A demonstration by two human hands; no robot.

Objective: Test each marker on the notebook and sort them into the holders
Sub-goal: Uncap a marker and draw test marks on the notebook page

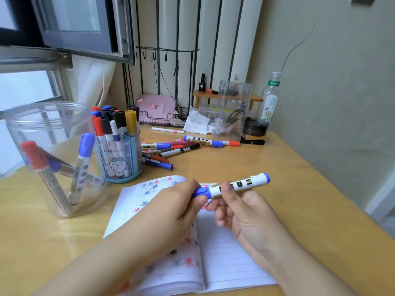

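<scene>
Hands meet over the open notebook (224,253) in your head view: your left hand (177,208) curls its fingers around the blue cap (201,191) of a white marker (239,184), while your right hand (241,212) pinches the barrel between thumb and fingers. You hold the marker nearly level above the page, its blue tail end pointing right. The left page carries red and blue test blots. At your left on the wooden desk (288,167) stands a clear jar (49,129) with a few markers inside, and just beside it a blue holder (121,167) packed with upright markers. Loose markers (171,148) lie in a pile behind the notebook.
</scene>
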